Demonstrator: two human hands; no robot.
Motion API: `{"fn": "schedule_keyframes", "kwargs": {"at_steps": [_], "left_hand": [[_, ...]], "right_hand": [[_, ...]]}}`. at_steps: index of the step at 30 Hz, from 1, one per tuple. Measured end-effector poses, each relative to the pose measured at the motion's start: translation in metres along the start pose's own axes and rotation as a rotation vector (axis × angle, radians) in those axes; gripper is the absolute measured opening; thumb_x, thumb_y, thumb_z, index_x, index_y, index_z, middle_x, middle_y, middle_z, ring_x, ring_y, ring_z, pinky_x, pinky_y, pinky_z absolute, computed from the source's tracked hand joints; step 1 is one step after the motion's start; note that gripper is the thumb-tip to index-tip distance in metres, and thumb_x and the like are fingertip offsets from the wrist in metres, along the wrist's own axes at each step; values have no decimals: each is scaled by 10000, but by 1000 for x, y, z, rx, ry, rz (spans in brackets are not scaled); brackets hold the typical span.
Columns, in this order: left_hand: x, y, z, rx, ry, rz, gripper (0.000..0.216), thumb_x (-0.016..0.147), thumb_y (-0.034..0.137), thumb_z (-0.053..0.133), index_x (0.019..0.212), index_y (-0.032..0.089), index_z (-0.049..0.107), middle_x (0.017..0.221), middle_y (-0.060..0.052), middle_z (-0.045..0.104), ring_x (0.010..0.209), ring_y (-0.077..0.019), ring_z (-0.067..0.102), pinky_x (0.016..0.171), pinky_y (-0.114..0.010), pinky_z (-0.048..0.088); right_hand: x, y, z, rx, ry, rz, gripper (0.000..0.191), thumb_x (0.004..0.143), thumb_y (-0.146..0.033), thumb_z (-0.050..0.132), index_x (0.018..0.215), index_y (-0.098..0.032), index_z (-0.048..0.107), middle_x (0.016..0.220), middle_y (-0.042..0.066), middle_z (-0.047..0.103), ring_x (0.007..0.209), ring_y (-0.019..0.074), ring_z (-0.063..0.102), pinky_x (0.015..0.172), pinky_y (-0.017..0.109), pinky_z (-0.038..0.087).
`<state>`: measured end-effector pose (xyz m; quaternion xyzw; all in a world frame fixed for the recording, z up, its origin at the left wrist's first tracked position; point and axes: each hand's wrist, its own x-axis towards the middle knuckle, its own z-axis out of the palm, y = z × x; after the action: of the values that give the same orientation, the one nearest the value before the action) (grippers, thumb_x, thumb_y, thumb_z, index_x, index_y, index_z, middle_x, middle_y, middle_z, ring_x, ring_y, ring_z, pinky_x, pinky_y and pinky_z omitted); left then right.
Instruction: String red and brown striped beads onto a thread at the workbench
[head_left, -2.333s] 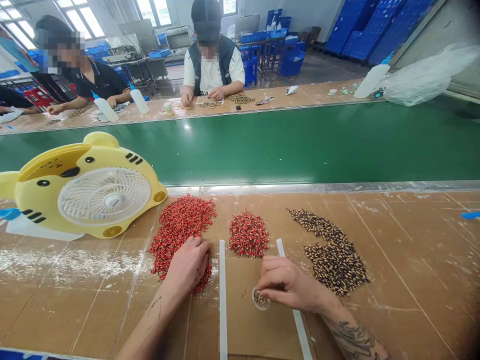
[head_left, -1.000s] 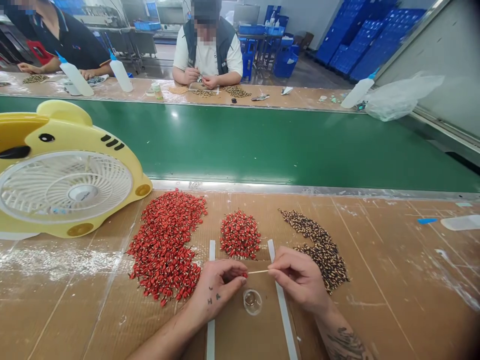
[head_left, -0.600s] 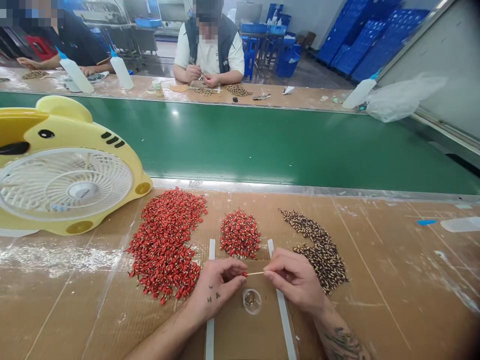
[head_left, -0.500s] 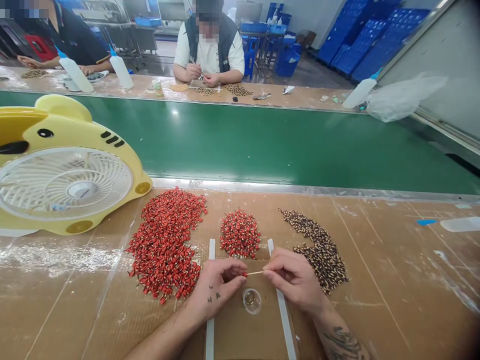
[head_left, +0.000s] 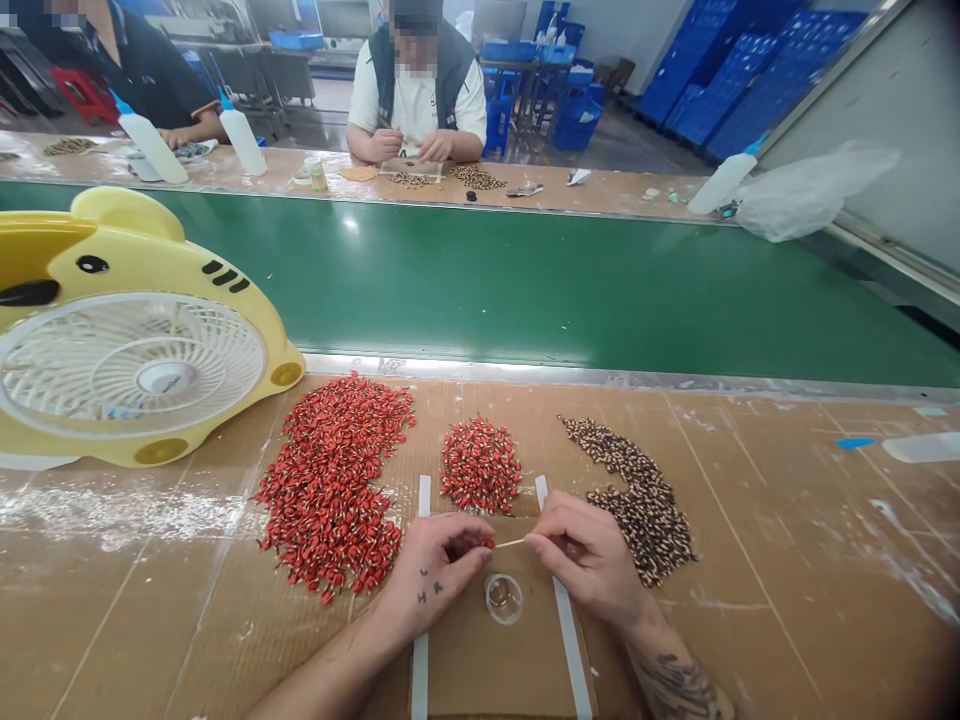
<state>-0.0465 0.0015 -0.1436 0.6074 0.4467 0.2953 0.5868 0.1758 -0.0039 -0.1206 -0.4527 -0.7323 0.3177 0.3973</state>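
Note:
Between its thumb and fingertips, my left hand (head_left: 444, 565) pinches a small red piece (head_left: 489, 545), mostly hidden by the fingers. My right hand (head_left: 581, 550) grips a thin pale stick (head_left: 511, 543), whose tip meets the red piece. Just below both hands, a small clear round cup (head_left: 503, 599) rests on a cardboard sheet (head_left: 495, 670) edged by two white strips. A small heap of red pieces (head_left: 480, 465) lies beyond my hands. To the left spreads a larger red pile (head_left: 334, 490); to the right curves a pile of black-and-gold pieces (head_left: 637, 490).
A yellow animal-shaped fan (head_left: 161, 380) stands at the left. Past the metal edge runs a green belt (head_left: 465, 285). Across it, a co-worker (head_left: 420, 95) handles small parts, with another person at far left. White squeeze bottles (head_left: 244, 140) and a plastic bag (head_left: 810, 195) sit there.
The stick has tilted slightly, its right end a little higher, while both my hands stay nearly in place. Across the belt, the co-worker's hands have moved apart.

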Motion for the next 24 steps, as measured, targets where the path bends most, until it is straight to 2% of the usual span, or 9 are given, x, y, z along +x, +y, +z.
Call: {"fn": "schedule_keyframes", "kwargs": {"at_steps": [3, 6, 8, 10, 14, 16, 20, 24], "left_hand": [[1, 1, 1, -64, 14, -44, 95, 798, 151, 638, 858, 141, 711, 723, -28, 684, 638, -128, 595, 622, -207, 472], [2, 2, 1, -83, 23, -65, 67, 785, 155, 646, 821, 140, 701, 672, -9, 654, 602, -116, 567, 591, -197, 449], [2, 2, 0, -92, 23, -77, 61, 782, 159, 646, 813, 144, 696, 666, -6, 650, 601, -115, 565, 590, -197, 444], [3, 2, -1, -119, 28, -90, 72, 778, 167, 650, 836, 150, 688, 700, -14, 668, 628, -124, 588, 609, -202, 458], [5, 2, -3, -173, 35, -103, 94, 770, 186, 669, 859, 161, 661, 753, -27, 691, 670, -140, 624, 646, -213, 484], [6, 1, -3, -176, 24, -106, 76, 770, 195, 675, 835, 162, 655, 741, -23, 687, 660, -137, 622, 636, -209, 479], [8, 0, -4, -184, 0, -114, 69, 779, 213, 673, 821, 161, 657, 731, -22, 688, 656, -136, 620, 627, -204, 471], [8, -1, -4, -192, -11, -122, 75, 777, 224, 669, 811, 158, 656, 719, -19, 676, 647, -136, 605, 616, -207, 454]], "right_hand": [[-1, -1, -3, 38, -58, -28, 219, 920, -247, 580, 711, -184, 588, 650, 0, 514, 593, 144, 478, 558, 261, 338], [1, -3, -2, -7, -286, -56, 268, 944, -299, 559, 702, -186, 578, 633, -8, 508, 592, 142, 476, 561, 261, 330], [3, -3, -3, -66, -370, -55, 296, 961, -341, 544, 713, -189, 594, 626, -10, 512, 594, 146, 483, 567, 264, 336], [6, 1, -11, -126, -303, -3, 311, 975, -360, 517, 734, -190, 613, 645, 1, 544, 610, 155, 508, 585, 270, 362], [5, 21, -52, -393, 76, 225, 263, 965, -332, 491, 814, -197, 659, 800, 56, 662, 748, 209, 597, 705, 315, 444], [-1, 33, -76, -542, 172, 346, 226, 923, -317, 501, 897, -202, 694, 906, 76, 698, 855, 248, 624, 779, 354, 468], [-14, 50, -100, -645, 79, 518, 237, 837, -285, 539, 944, -201, 734, 938, 72, 722, 889, 261, 641, 825, 382, 484], [-16, 54, -96, -665, -1, 538, 214, 797, -226, 565, 898, -202, 751, 907, 63, 731, 870, 254, 644, 802, 367, 481]]}}
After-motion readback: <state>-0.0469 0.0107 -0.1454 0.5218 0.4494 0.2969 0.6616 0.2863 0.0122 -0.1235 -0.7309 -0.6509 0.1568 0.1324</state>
